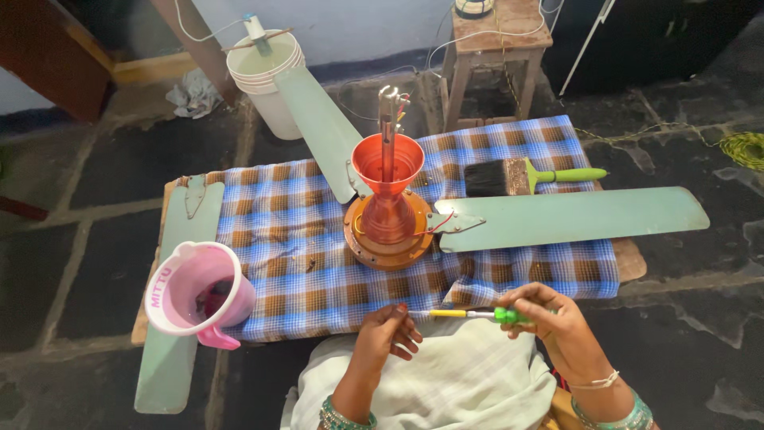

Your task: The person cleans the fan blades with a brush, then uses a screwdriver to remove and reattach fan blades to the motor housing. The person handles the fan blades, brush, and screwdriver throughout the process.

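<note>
My right hand (553, 318) grips the green handle of a screwdriver (477, 315) with a yellow shaft collar, held level over my lap. My left hand (388, 333) has its fingers pinched at the screwdriver's tip; whether a small part sits between them I cannot tell. In front of me, a copper-coloured ceiling fan motor (388, 231) with an orange cup-shaped canopy (387, 163) and a metal rod stands on a blue and brown checked cloth (294, 231). Two pale green blades are attached to the motor, one (573, 216) pointing right and one (318, 127) pointing far left.
A pink jug (199, 291) holding small parts stands at the cloth's left, on a loose green blade (179, 318). A paintbrush with a green handle (529, 175) lies at the far right. A white bucket (267, 76) and wooden stool (497, 44) stand behind on the stone floor.
</note>
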